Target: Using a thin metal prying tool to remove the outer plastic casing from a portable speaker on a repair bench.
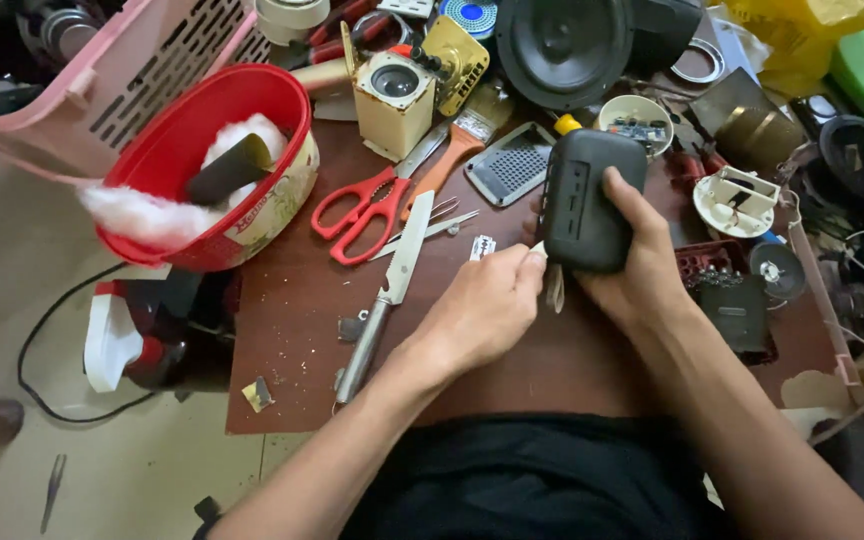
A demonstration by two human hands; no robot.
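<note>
My right hand [642, 265] grips a black box-shaped speaker [587, 200], holding it upright above the brown table [512, 370]. My left hand [482, 310] is pinched at the speaker's lower left edge, fingers closed on a small pale piece [553, 285] that hangs just below it; what that piece is cannot be made out. A long steel knife [387, 295] lies on the table just left of my left hand.
Red-handled scissors [362, 210], a fork, a paintbrush and a metal grater [510, 165] lie behind the knife. A red bowl with white stuffing [207, 160] sits at the table's left edge. A round speaker cone [562, 45] and assorted parts crowd the back and right.
</note>
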